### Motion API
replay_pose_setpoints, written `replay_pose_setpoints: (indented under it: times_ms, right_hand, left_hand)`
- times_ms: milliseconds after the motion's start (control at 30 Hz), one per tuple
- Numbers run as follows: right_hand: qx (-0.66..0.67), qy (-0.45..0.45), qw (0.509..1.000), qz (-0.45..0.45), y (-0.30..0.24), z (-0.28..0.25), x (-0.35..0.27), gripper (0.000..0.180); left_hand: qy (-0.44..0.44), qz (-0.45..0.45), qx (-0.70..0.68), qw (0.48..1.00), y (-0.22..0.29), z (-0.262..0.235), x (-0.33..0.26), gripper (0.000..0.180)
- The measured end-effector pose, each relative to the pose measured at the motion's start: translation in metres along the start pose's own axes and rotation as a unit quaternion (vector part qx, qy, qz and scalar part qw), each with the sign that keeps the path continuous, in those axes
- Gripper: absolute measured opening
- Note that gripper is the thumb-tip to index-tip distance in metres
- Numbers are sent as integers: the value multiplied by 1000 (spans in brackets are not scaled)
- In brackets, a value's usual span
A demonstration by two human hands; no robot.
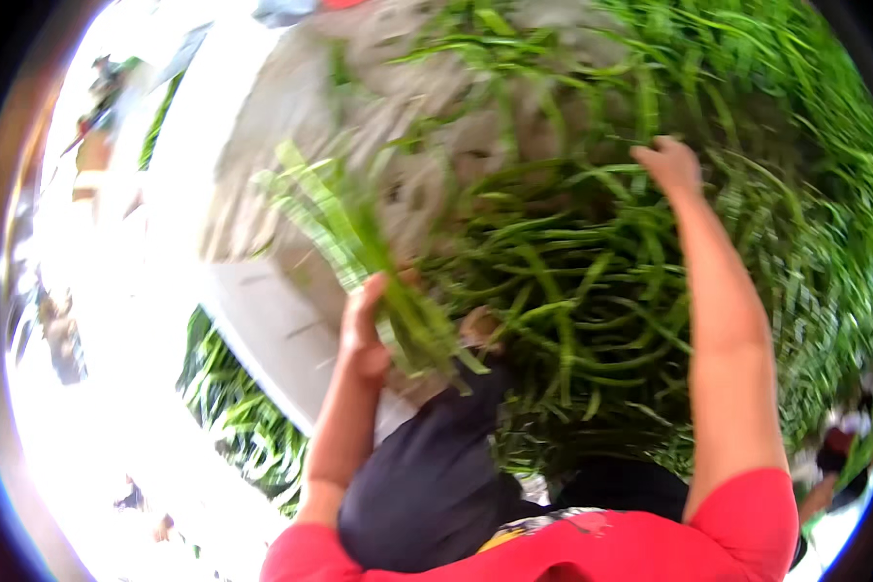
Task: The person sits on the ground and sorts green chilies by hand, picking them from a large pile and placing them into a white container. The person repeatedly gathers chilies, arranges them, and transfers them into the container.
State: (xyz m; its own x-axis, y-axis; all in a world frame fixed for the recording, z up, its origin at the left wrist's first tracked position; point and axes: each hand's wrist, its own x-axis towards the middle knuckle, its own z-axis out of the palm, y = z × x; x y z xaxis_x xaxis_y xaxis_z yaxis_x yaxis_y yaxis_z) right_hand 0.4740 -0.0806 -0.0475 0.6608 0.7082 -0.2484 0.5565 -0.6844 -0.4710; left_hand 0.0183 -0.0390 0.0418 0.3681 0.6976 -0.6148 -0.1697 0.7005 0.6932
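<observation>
My left hand (367,330) is closed round a bunch of long green stalks (344,228). The bunch is tilted, its upper ends fanned out to the upper left and its lower ends over my dark-clad knee. My right arm reaches far forward over a wide heap of loose, curving green stalks (572,262). At its far part, my right hand (674,167) has bent fingers among the stalks. Blur hides what is between those fingers.
Left of the heap lies a pale, dirty sheet (301,126) with scattered stalks and a white side (272,320). More greens (242,412) lie beyond that side, lower left. Dense greens (815,145) line the right. Part of another person (824,495) shows at lower right.
</observation>
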Motion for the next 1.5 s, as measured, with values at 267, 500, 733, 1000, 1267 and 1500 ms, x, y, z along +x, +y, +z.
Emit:
replay_pose_setpoints:
  times_ms: [267, 500, 733, 1000, 1267, 1500]
  right_hand:
    - [99, 162, 861, -471, -119, -83, -201, 32]
    - [-92, 174, 841, -504, -180, -151, -336, 48]
    - [-25, 105, 885, -452, -285, -158, -442, 43]
    - [-263, 142, 679, -670, -394, -92, -564, 48]
    - [-131, 12, 628, -767, -418, 8, -600, 32]
    - [-67, -8, 658, -750, -400, 23, -598, 37]
  left_hand:
    - [-236, -27, -84, 968, 4, 8, -29, 45]
    - [-485, -37, 20, 873, 48, 91, -119, 42]
    - [-442, 152, -135, 874, 92, 40, -267, 33]
    - [-325, 195, -379, 844, 75, -86, -332, 39]
    - [-207, 262, -301, 894, 66, -245, -333, 43]
    - [-166, 348, -231, 894, 62, -342, -364, 51]
